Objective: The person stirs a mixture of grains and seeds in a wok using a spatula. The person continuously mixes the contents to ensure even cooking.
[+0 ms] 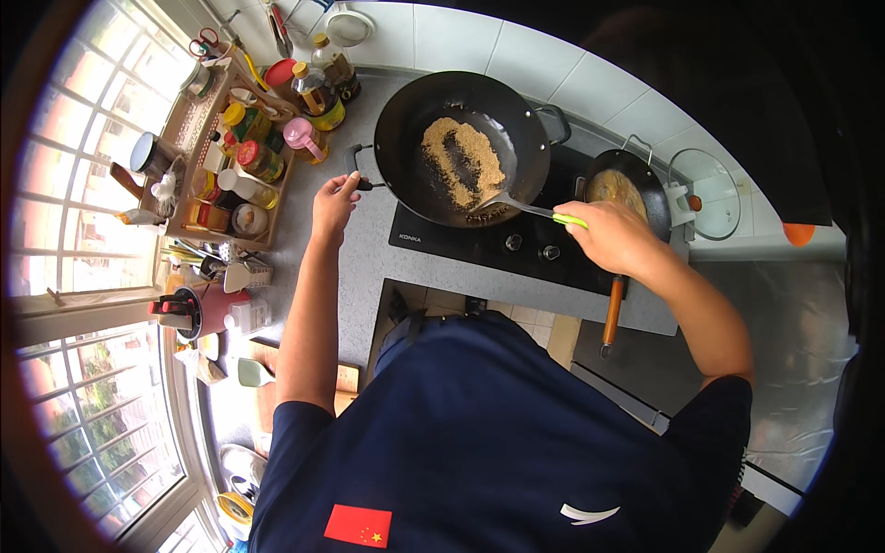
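Observation:
A large black wok [408, 104] stands on the black cooktop [442, 245], with a loop of light brown, crumbly food [484, 155] on its bottom. My left hand [334, 207] grips the wok's left side handle [352, 160]. In my right hand [601, 228] is the green handle of a metal spatula [529, 207]. Its blade rests in the wok at the near edge of the food, where some dark bits lie. Right of the wok, partly hidden by my right hand, a smaller black pan [643, 169] holds a yellowish-brown food [612, 186]; its wooden handle [612, 311] points towards me.
Oil bottles [318, 97] and a pink-lidded jug [304, 138] stand left of the wok. Further left is a rack [266, 238] of seasoning jars. A glass lid [705, 193] leans by the wall at right. A cutting board [266, 401] lies at lower left.

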### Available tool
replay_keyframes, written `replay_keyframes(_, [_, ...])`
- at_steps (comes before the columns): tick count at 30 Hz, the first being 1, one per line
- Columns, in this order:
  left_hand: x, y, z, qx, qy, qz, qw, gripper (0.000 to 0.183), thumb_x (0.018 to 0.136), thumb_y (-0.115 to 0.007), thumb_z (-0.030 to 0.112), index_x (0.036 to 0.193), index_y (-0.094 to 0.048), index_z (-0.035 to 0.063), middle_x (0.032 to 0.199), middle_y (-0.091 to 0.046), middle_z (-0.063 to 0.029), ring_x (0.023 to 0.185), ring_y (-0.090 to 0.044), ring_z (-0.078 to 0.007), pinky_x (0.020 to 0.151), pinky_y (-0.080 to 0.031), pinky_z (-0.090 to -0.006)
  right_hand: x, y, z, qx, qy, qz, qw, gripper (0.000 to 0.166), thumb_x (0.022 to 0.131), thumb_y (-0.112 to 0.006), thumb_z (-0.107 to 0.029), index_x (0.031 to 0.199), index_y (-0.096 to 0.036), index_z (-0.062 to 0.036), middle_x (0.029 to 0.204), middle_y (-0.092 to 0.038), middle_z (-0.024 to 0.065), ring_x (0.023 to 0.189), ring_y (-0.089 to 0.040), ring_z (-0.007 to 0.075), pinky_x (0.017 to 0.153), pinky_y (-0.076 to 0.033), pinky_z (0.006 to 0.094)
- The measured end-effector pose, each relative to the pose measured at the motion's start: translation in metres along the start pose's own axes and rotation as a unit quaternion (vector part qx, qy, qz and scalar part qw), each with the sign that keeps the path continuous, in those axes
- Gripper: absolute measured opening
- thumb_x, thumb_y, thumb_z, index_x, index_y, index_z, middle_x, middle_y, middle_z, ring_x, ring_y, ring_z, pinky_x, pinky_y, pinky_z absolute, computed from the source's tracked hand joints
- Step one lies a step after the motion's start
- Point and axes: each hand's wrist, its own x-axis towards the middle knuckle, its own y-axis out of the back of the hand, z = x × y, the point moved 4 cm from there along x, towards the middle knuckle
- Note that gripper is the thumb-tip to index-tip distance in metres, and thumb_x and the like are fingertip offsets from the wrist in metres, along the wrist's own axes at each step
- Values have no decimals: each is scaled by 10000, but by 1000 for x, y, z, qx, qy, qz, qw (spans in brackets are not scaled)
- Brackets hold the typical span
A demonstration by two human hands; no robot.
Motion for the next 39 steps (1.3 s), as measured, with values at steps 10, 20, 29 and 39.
replay_keyframes(10, [7, 5, -2, 6, 5, 1, 1000, 360, 1050, -802, 419, 1162, -766, 79, 1068, -822, 38, 856, -616, -56, 752, -504, -250, 133, -49, 4, 13, -9, 164, 986, 312, 1100, -586, -220, 1372, -722, -147, 1207, -784, 208, 1112, -755, 443, 951, -604, 560])
replay_keyframes(20, [3, 4, -6, -11, 2, 16, 1000, 379, 1043, -815, 403, 1199, -751, 63, 1062, -812, 17, 835, -639, -57, 742, -505, -235, 6, 13, 20, -47, -12, 30, 998, 313, 1060, -683, -165, 1365, -739, -126, 1172, -792, 194, 1120, -730, 422, 962, -577, 520])
replay_keyframes(29, [9, 6, -5, 3, 11, 10, 1000, 352, 1046, -810, 408, 1180, -759, 86, 1061, -816, 32, 827, -614, -50, 749, -494, -235, 101, -24, 28, -8, -33, 137, 990, 328, 1095, -620, -222, 1406, -702, -158, 1188, -796, 195, 1126, -753, 424, 960, -593, 556])
replay_keyframes(39, [4, 0, -5, -7, 5, 8, 1000, 347, 1053, -800, 405, 1177, -763, 84, 1072, -821, 31, 840, -607, -52, 750, -490, -234, 1, 22, 28, -41, -22, 18, 999, 332, 1073, -669, -198, 1396, -732, -151, 1228, -790, 195, 1127, -741, 426, 984, -579, 518])
